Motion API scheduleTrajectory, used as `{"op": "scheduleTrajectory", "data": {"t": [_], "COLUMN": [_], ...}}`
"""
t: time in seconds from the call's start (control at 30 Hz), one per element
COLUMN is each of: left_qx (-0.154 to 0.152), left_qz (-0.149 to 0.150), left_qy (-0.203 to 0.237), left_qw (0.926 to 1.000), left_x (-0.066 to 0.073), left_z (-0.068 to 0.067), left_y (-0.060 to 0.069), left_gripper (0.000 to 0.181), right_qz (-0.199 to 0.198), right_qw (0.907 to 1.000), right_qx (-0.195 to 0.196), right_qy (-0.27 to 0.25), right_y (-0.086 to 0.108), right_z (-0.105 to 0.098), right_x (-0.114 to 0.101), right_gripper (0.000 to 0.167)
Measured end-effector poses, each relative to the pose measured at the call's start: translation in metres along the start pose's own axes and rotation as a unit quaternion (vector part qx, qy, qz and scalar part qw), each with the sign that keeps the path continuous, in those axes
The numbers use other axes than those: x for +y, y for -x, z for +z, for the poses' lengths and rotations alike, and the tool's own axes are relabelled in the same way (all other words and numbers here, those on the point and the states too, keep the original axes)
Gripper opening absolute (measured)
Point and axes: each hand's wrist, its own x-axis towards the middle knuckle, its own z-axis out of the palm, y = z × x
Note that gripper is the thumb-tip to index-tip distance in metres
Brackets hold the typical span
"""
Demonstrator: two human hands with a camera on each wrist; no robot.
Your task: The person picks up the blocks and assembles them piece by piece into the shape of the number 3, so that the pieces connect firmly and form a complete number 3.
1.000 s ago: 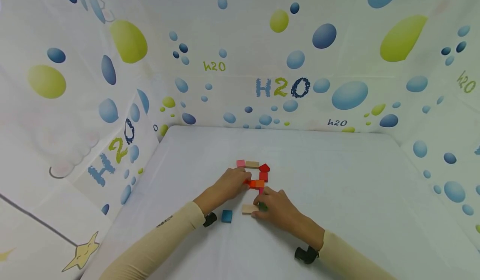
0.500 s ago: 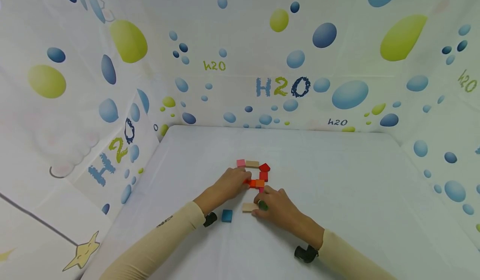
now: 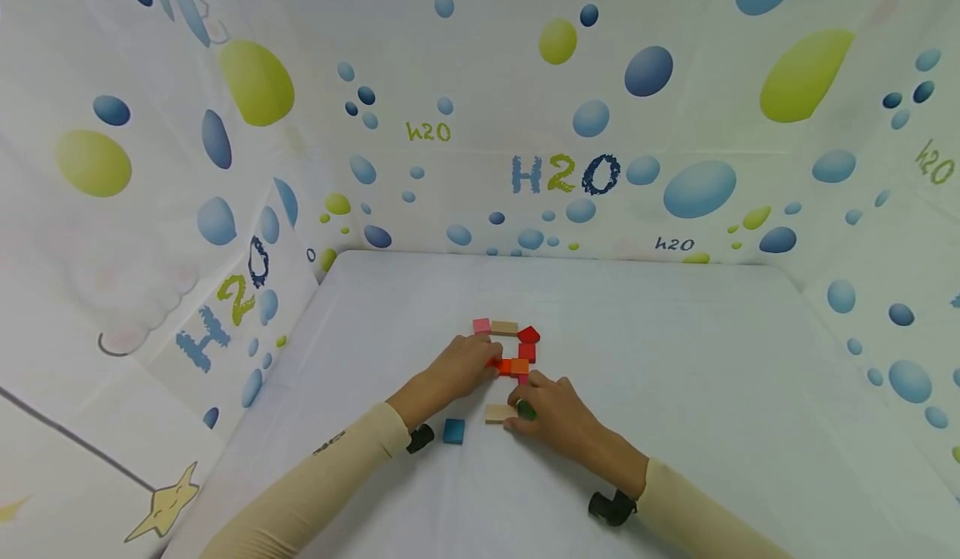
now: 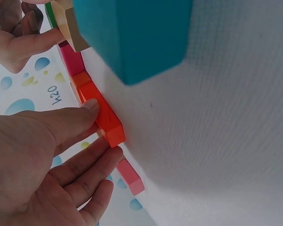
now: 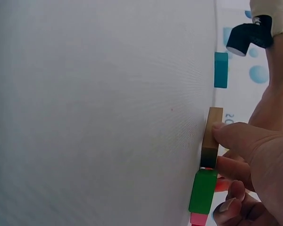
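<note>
My left hand (image 3: 467, 365) pinches a long orange block (image 4: 103, 113) by its end, thumb on one side and fingertips on the other. My right hand (image 3: 558, 413) holds a plain wooden block (image 5: 212, 136) between thumb and index finger. Against that block's end sits a green block (image 5: 203, 192), partly covered by the right hand in the head view. A magenta block (image 4: 71, 59) links this end to the orange pieces. Beyond the hands lie a pink block (image 3: 482, 326), another wooden block (image 3: 505, 328), a red five-sided block (image 3: 529, 335) and a red block (image 3: 527, 352).
A blue block (image 3: 453, 431) lies apart on the white-covered table (image 3: 675, 359), near the left wrist. It looms large in the left wrist view. Printed cloth walls (image 3: 480, 126) rise at the back and both sides. A small dark camera (image 3: 612, 509) hangs from the right wrist.
The near wooden block has shifted slightly away from me, with the right hand's fingers on it. My left hand stays in place on the orange block.
</note>
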Motion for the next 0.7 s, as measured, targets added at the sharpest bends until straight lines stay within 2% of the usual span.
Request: {"op": "scheduleTrajectory", "data": {"t": [0.37, 0.53, 0.7], "left_qx": [-0.006, -0.003, -0.001], "left_qz": [-0.007, -0.003, -0.002], "left_qy": [0.006, 0.009, 0.005], "left_qw": [0.9999, 0.9999, 1.0000], "left_x": [0.0003, 0.0009, 0.0003], "left_z": [-0.0015, -0.0024, -0.0020], "left_y": [0.0003, 0.0009, 0.0003], "left_gripper": [0.022, 0.022, 0.021], "right_qz": [0.002, -0.001, -0.005], "right_qw": [0.9998, 0.9998, 0.9998], "right_qx": [-0.015, -0.013, -0.006], "right_qy": [0.013, 0.018, 0.020], "right_y": [0.0002, 0.0008, 0.0005], "right_z": [-0.0019, -0.0013, -0.0047], "right_x": [0.0009, 0.0016, -0.0001], "right_gripper": [0.031, 0.031, 0.037]}}
